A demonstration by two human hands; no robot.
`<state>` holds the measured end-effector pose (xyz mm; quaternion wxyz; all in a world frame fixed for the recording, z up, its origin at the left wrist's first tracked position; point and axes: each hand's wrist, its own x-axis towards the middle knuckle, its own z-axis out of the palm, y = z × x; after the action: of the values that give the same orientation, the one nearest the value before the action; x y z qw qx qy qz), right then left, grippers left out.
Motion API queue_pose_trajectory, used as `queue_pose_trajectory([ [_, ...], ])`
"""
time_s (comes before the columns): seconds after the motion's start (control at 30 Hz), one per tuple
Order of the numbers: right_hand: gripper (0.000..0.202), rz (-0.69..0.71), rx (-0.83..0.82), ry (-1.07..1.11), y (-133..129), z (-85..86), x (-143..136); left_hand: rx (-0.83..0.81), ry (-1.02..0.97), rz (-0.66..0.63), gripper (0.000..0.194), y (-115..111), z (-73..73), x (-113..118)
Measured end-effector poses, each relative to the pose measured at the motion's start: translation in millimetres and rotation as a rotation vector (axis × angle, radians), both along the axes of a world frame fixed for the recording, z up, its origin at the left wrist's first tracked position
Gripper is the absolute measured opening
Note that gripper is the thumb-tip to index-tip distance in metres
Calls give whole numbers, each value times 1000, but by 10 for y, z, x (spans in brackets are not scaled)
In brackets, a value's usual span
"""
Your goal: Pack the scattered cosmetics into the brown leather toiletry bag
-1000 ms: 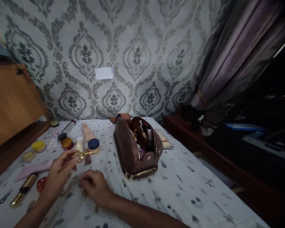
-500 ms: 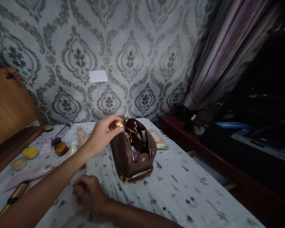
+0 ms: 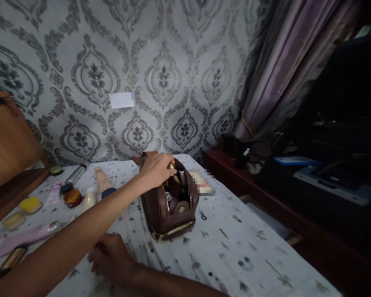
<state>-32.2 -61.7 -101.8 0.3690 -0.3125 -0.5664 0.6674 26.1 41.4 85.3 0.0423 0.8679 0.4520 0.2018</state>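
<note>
A brown bag [image 3: 156, 206] with gold zippers stands open on the patterned white cloth [image 3: 235, 231], with dark tubes and other small items inside. My left hand [image 3: 159, 169] is over the bag's mouth, its fingertips pinching a small gold item [image 3: 172, 166] just inside the opening. Most of that item is hidden by the fingers. Lower down, in front of the bag and to its left, my right hand [image 3: 111, 255] rests near the cloth with its fingers loosely curled; nothing shows in it.
Left of the bag lie a beige tube [image 3: 102, 178], an amber jar [image 3: 73, 198], a yellow-lidded jar [image 3: 30, 204], a pink tube [image 3: 26, 240] and several other cosmetics. A pale, pixelated item [image 3: 204, 183] is behind the bag's right side. A wooden panel [image 3: 12, 136] stands at the left.
My left hand has moved right and slightly down, bringing the gold item into the bag's opening. A dark blue round lid now shows beside the beige tube. The view has shifted slightly.
</note>
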Motion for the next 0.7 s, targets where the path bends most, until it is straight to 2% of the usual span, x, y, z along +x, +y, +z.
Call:
queue_pose_trajectory([
  [0.37,17,-25,84,-19,17,-105,-48,-37,124,29,19,95,-181,177],
  [0.53,19,-39,126,15,28,-182,-70,-93,131,52,21,81,-206,234],
  [0.7,18,-34,101,-28,41,-231,-98,-97,154,46,22,67,-215,249],
])
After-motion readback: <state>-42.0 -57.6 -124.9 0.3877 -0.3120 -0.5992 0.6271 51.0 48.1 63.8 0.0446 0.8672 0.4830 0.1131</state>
